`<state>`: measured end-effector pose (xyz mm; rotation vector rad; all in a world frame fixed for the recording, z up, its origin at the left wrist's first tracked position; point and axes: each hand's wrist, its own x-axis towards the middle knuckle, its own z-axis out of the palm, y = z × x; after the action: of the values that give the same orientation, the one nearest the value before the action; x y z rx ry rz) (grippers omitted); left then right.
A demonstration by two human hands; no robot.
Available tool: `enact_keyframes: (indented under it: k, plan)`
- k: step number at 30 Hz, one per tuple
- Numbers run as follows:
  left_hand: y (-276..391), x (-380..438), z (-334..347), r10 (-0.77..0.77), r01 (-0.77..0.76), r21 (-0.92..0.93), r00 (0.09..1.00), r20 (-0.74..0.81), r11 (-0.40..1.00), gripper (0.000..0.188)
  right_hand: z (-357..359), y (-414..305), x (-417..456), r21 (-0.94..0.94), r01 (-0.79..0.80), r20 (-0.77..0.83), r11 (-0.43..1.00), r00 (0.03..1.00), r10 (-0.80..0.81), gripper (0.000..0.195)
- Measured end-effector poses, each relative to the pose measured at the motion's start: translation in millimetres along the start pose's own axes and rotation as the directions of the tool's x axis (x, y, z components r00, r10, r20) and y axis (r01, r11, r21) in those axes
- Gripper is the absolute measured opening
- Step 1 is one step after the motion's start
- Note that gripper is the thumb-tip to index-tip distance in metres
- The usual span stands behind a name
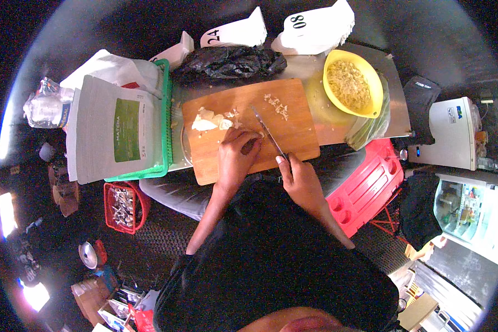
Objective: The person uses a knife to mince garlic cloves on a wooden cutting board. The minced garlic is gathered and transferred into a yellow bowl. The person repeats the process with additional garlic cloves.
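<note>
My right hand (302, 179) grips a knife (270, 135) by its dark handle, and the blade slants up and left across a wooden cutting board (216, 162). My left hand (237, 151) rests on the board with curled fingers, left of the blade. A small pale food piece (261, 135) shows at its fingertips; the rest of what it covers is hidden. Pale food pieces with papery skins, perhaps garlic (205, 120), lie above my left hand. Beyond the knife tip are small chopped bits (277, 107).
A yellow bowl (375, 108) of shredded or chopped food stands at the right, beside a plastic-wrapped green bundle (363, 133). Black plastic (232, 64) lies behind the board. A green basket (164, 162) with a matcha pouch (108, 133) stands left. A red plastic stool (367, 186) is below right.
</note>
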<state>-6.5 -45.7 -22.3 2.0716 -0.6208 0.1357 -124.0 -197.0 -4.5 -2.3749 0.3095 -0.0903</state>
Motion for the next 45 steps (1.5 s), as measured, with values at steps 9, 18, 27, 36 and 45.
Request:
enact_keyframes:
  k: [9,18,27,36,45]
  plan:
    - [-2.6,0.7,0.0,-0.005,0.005,0.004,1.0,0.031,1.0,0.012,-2.8,-13.2,0.1,-0.007,-0.022,0.114,1.0,0.993,0.023,0.034]
    - [-8.5,-0.3,-2.5,0.056,-0.057,0.046,0.998,0.026,0.997,0.014,12.4,-2.9,6.2,-0.059,0.079,0.045,0.995,0.996,-0.076,0.031]
    - [-8.3,-2.1,1.5,0.033,-0.033,-0.005,0.999,-0.006,0.999,0.012,18.6,13.1,2.7,0.068,0.186,-0.136,0.98,0.975,-0.175,0.031]
    - [2.9,-0.4,-2.8,-0.17,0.171,-0.036,0.985,0.022,0.985,0.015,0.9,-1.6,-2.5,0.054,0.006,0.077,0.999,0.997,-0.01,0.031]
    - [1.2,-0.4,-2.9,-0.11,0.112,-0.058,0.994,0.024,0.992,0.016,2.3,-11.1,2.6,0.002,0.004,0.099,1.0,0.995,-0.005,0.033]
